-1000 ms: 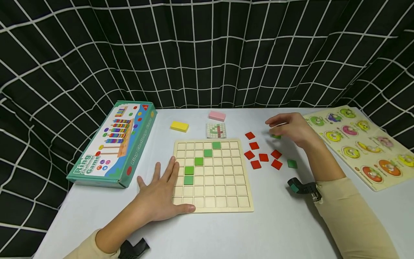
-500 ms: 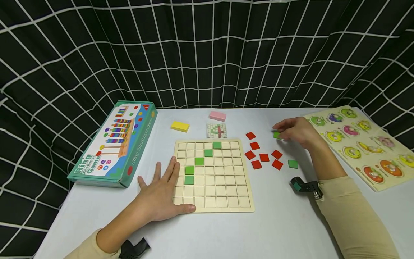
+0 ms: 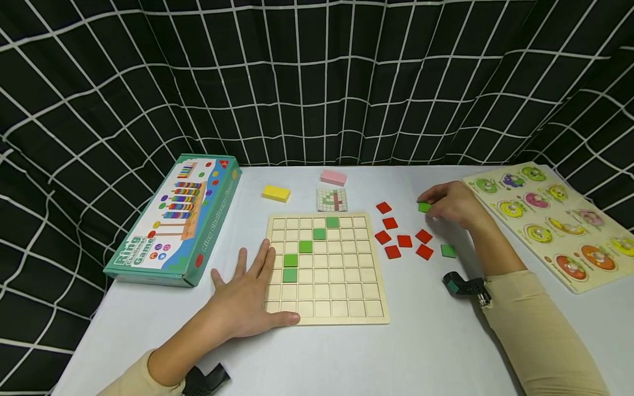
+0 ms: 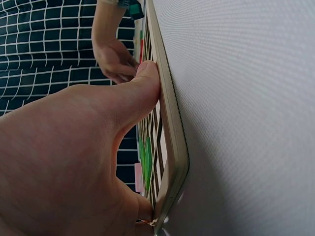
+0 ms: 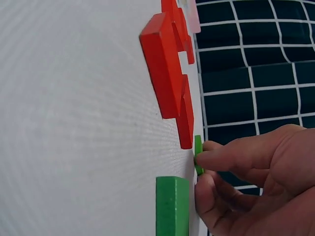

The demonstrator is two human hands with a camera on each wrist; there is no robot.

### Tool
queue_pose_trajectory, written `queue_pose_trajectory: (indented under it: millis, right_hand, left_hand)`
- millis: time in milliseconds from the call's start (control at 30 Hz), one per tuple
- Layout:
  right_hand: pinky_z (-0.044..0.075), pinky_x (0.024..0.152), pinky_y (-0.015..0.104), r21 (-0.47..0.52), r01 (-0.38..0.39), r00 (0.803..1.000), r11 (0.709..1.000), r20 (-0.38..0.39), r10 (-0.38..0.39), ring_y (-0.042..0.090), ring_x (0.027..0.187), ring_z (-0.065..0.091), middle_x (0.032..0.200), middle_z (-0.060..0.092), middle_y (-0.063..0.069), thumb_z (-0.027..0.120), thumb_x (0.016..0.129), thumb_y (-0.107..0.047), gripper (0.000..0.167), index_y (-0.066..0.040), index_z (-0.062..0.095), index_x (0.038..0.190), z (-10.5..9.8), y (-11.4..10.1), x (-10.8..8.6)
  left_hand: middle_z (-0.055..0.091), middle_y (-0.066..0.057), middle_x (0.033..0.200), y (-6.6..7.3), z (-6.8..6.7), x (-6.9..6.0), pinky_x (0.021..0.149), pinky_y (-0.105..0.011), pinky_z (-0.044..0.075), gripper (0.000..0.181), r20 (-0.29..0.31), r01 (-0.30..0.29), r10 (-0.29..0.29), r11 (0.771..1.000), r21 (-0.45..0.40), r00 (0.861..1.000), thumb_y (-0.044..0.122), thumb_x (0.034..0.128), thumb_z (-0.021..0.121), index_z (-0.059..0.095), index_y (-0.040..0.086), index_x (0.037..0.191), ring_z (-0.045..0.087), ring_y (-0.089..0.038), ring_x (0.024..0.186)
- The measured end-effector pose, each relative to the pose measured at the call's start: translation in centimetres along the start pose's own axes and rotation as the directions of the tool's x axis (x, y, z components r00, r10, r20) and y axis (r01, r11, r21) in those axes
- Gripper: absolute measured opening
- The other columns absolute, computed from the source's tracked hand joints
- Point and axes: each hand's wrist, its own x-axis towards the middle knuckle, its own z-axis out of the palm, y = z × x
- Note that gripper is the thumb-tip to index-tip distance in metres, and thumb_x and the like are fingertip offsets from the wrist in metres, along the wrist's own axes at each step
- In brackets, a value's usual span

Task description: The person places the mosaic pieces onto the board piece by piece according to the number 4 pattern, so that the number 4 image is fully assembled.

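Note:
My left hand [image 3: 241, 305] rests on the left and front edges of a pale wooden grid board [image 3: 338, 292], fingers straight and spread. In the left wrist view its thumb [image 4: 140, 88] lies over the board's rim. Several green tiles [image 3: 305, 247] run diagonally across the board's squares. To the right, my right hand [image 3: 454, 203] pinches a green square tile [image 3: 424, 207] at the table surface between thumb and fingers. Several red tiles [image 3: 404, 241] lie between that hand and the board. Another green tile [image 3: 448, 251] lies nearer, below the right hand.
A small pattern card [image 3: 332, 200] lies behind the board, with a pink block [image 3: 333, 177] beyond it. Left of these is a yellow block [image 3: 275, 193]. A ring game box [image 3: 173, 220] stands at the left, and a fruit puzzle board [image 3: 550, 220] at the right.
The right hand has lowered slightly toward the front right, and its fingers have closed on the far green tile. The left hand and the board have stayed in place.

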Motion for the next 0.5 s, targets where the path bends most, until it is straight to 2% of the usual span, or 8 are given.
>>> queue_pose_trajectory:
  millis: [367,500]
  right_hand:
    - [0.047,0.069,0.032,-0.035,0.008,0.999,0.999,-0.052,-0.01,0.031,0.098,0.051,0.107,0.061,0.017,0.074,0.081,0.005,0.044,0.001,0.072,0.125,0.18,0.05,0.07]
    - [0.047,0.069,0.031,-0.03,0.018,0.999,0.999,-0.049,-0.019,0.03,0.098,0.05,0.106,0.061,0.016,0.074,0.082,0.005,0.044,0.002,0.071,0.125,0.16,-0.02,-0.13]
  left_hand:
    - [-0.001,-0.008,0.177,-0.04,0.05,-0.01,0.097,-0.095,0.013,0.132,-0.005,-0.001,0.001,1.0,-0.008,1.0,0.084,0.0759,0.068,0.013,0.006,0.168,0.009,-0.054,0.158]
    - [-0.001,-0.008,0.177,-0.02,0.03,-0.04,0.098,-0.095,0.013,0.132,-0.004,0.002,-0.002,1.0,-0.01,1.0,0.084,0.0759,0.069,0.013,0.007,0.168,0.009,-0.053,0.158]
